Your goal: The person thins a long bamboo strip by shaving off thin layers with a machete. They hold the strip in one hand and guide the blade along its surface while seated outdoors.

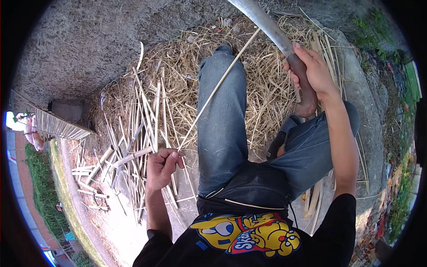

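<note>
My left hand (163,168) pinches one end of a thin bamboo strip (219,89), which slants up and away to the right across my leg. The strip's far end meets the edge of a curved machete (267,30). Closed around the machete's dark wooden handle (297,71) is my right hand (313,73), with the handle's hooked butt pointing down toward my knee. The blade's tip runs out of the picture at the top.
Split bamboo pieces (138,120) lie heaped on the left. Shavings (262,102) cover the ground around my outstretched leg (222,115). More strips (331,58) lie on the right, by a concrete edge (367,115). A rough wall (102,35) stands ahead.
</note>
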### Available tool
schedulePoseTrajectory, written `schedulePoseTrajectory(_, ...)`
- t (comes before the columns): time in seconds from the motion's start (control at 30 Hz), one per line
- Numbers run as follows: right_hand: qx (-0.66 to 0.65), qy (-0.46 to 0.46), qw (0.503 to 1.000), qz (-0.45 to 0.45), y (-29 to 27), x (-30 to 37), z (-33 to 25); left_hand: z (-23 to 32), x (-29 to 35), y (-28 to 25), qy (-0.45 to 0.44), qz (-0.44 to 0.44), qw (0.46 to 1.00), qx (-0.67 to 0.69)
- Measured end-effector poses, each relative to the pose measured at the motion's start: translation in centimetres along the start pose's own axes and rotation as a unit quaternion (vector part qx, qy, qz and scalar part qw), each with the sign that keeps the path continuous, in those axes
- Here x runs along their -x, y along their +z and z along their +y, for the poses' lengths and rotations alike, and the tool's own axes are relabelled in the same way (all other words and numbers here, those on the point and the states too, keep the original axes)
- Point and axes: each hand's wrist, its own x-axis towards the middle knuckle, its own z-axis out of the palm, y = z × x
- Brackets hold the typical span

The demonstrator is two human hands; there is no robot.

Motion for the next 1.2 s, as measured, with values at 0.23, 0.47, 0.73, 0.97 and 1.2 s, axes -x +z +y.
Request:
schedulePoseTrajectory(0.23,0.157,-0.037,0.987,0.017,1.5,1.4,-0.2,1.7,-0.4,-0.2,0.008,-0.008,0.996,-0.088)
schedulePoseTrajectory(0.47,0.228,-0.059,0.967,-0.095,5.4,4.0,3.2,3.9,-2.5,2.0,0.047,-0.021,0.989,-0.139)
schedulePoseTrajectory(0.73,0.145,-0.01,0.989,0.004,5.2,2.9,2.6,2.4,-3.6,3.4,0.094,0.008,0.991,-0.09)
schedulePoseTrajectory(0.97,0.242,-0.116,0.959,-0.092,9.2,5.6,3.9,3.5,-5.1,5.5,0.106,0.02,0.989,-0.101)
schedulePoseTrajectory(1.2,0.166,-0.073,0.982,0.044,7.2,2.9,3.9,3.0,-5.7,5.2,0.116,0.008,0.99,-0.082)
